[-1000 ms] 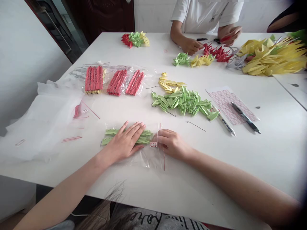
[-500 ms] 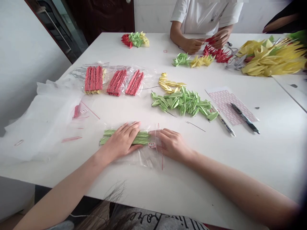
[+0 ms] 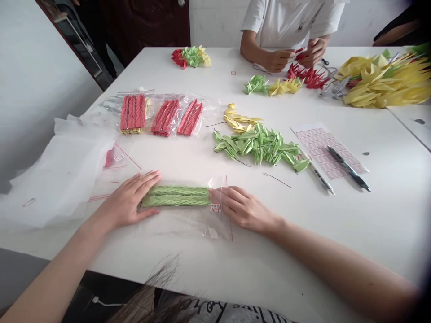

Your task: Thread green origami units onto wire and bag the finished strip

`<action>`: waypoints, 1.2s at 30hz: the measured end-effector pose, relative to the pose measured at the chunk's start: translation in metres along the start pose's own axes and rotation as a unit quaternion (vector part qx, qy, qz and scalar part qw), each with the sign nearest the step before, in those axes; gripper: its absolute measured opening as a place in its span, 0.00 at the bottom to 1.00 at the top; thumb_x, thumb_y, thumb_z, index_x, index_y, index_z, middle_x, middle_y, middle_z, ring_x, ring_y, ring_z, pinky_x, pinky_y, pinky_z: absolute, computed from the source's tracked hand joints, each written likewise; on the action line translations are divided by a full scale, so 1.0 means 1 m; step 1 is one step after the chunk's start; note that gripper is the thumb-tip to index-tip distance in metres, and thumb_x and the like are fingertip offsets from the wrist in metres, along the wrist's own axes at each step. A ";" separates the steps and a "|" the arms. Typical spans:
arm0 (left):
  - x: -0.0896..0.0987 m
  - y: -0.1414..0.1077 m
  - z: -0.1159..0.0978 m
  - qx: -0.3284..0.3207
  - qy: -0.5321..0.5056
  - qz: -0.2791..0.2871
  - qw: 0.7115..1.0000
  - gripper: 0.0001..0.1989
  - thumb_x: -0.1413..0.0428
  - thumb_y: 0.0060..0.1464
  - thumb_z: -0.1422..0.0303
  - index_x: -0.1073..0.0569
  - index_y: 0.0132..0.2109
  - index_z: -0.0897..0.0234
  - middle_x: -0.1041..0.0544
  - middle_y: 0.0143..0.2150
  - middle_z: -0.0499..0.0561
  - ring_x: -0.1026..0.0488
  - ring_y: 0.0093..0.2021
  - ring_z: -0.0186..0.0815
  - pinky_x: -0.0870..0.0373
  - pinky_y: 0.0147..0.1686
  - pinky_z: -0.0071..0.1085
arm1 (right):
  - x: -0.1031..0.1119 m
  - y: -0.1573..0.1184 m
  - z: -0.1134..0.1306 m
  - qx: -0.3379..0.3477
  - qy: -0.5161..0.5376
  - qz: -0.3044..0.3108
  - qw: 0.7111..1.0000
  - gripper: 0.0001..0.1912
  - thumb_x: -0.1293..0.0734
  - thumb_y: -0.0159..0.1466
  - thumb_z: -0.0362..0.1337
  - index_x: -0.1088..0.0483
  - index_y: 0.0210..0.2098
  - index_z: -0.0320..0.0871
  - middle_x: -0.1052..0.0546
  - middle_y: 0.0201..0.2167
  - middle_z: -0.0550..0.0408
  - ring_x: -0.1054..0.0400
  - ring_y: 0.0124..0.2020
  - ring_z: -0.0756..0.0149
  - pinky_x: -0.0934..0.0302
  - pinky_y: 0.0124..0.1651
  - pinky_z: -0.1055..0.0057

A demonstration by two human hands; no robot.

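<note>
Two green folded-paper strips (image 3: pixel 178 196) lie side by side in a clear plastic bag (image 3: pixel 182 224) on the white table (image 3: pixel 256 264). At the strips' left end rests my left hand (image 3: pixel 129 199), thumb and fingers spread apart around that end, holding nothing. My right hand (image 3: pixel 244 208) is at the bag's right side, its fingers together and partly under the clear plastic, with the fingertips touching the right end of the strips. A small red-and-white label (image 3: pixel 214 207) sits on the bag beside those fingers.
Bagged red strips (image 3: pixel 133 112) lie beyond my hands, near loose green folded pieces (image 3: pixel 262 146) and yellow ones (image 3: pixel 240 120). Pens (image 3: pixel 348 168) and a label sheet (image 3: pixel 330 148) are at right, white translucent sheets (image 3: pixel 60 166) at left. Across the table, a person's hands (image 3: pixel 281 59) hold red paper.
My left hand has slid left from the middle of the green strips to their left end, uncovering them. The strips now lie closer together. My right hand has barely moved.
</note>
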State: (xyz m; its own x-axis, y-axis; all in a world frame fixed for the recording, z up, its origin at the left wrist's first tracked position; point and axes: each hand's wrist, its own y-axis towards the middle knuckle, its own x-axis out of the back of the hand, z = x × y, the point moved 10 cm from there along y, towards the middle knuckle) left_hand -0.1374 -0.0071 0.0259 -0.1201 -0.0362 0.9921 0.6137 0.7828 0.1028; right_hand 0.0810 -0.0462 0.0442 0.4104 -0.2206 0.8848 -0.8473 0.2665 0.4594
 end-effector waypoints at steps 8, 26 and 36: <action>0.001 -0.011 0.019 0.044 -0.021 -0.010 0.999 0.37 0.51 0.62 0.47 0.48 0.72 0.58 0.37 0.69 0.53 0.39 0.68 0.46 0.40 0.67 0.45 | -0.016 -0.008 -0.016 -0.031 0.159 0.040 0.986 0.22 0.50 0.73 0.28 0.38 0.63 0.35 0.30 0.61 0.37 0.40 0.66 0.56 0.31 0.60 0.58; -0.002 0.027 -0.032 -0.019 0.005 0.008 1.000 0.40 0.54 0.66 0.51 0.61 0.74 0.63 0.46 0.73 0.59 0.47 0.72 0.46 0.51 0.70 0.48 | -0.020 -0.001 -0.023 -0.062 0.330 0.072 0.939 0.20 0.38 0.69 0.35 0.29 0.58 0.40 0.45 0.70 0.35 0.49 0.70 0.51 0.39 0.64 0.50; -0.019 0.040 -0.031 -0.002 -0.058 0.043 0.997 0.33 0.55 0.66 0.50 0.45 0.71 0.63 0.41 0.71 0.57 0.46 0.72 0.44 0.50 0.70 0.48 | -0.022 -0.001 -0.026 -0.075 0.313 0.066 0.944 0.19 0.37 0.69 0.38 0.29 0.57 0.38 0.36 0.64 0.35 0.40 0.66 0.52 0.37 0.62 0.52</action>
State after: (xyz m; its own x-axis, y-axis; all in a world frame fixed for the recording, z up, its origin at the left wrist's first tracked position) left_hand -0.0868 0.0058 0.0134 -0.1557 0.1032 0.9824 0.6281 0.7779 0.0178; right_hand 0.0816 -0.0173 0.0262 0.4634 0.4097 0.7857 -0.8668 0.3938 0.3059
